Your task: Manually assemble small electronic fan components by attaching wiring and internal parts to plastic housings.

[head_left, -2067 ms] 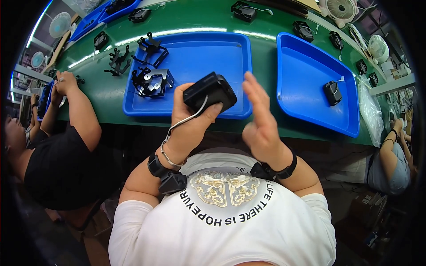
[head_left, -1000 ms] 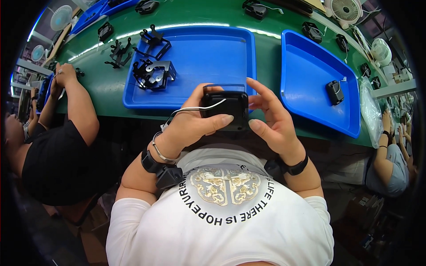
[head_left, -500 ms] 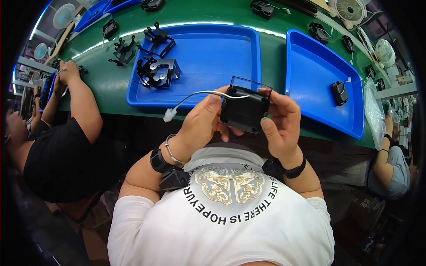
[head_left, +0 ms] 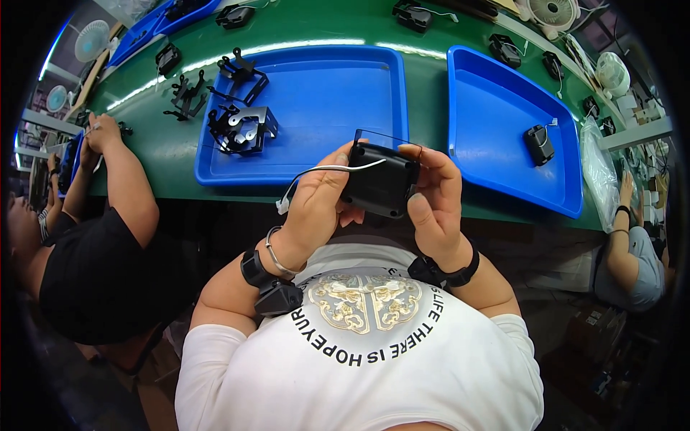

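Table, green, spans the far half of my remote view. Co-worker in black at left, separate from our pair of hands. Two blue trays: left tray ahead, right tray beside it, strip of table between. Clear plastic bag just right of the right tray.

Three metal brackets: first bracket inside left tray, second bracket at its far-left corner, third bracket on the table beside it.

Left hand is closed around the left side of a black box; right hand pinches its right side, thumb near, fingers far. I see that box tilted, up in front of the left tray's near-right corner. Clear panel juts past its far edge. Second box lies in right tray.

White cable crosses the left hand; small plug hangs just beside it.
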### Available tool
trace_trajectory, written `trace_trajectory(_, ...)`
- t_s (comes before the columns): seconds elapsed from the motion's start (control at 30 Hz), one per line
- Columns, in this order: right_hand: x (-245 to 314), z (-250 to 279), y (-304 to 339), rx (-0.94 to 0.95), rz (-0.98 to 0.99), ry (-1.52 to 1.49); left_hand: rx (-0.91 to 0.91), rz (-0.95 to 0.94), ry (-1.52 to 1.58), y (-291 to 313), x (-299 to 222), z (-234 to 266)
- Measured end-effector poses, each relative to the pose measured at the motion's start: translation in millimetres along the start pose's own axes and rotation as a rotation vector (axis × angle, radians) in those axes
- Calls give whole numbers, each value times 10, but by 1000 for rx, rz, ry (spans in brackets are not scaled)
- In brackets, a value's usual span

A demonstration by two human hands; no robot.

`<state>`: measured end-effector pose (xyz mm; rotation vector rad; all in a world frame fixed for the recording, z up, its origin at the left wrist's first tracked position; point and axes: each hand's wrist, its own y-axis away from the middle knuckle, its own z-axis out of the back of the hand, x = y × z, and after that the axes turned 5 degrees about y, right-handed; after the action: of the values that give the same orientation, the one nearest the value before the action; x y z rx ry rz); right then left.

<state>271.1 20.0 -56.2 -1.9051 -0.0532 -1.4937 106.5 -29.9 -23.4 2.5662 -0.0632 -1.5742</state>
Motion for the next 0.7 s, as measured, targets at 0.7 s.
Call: trace_trajectory(0.7,-74,-83,-90,-108,-17,-203,82,-59,115,38,64,65)
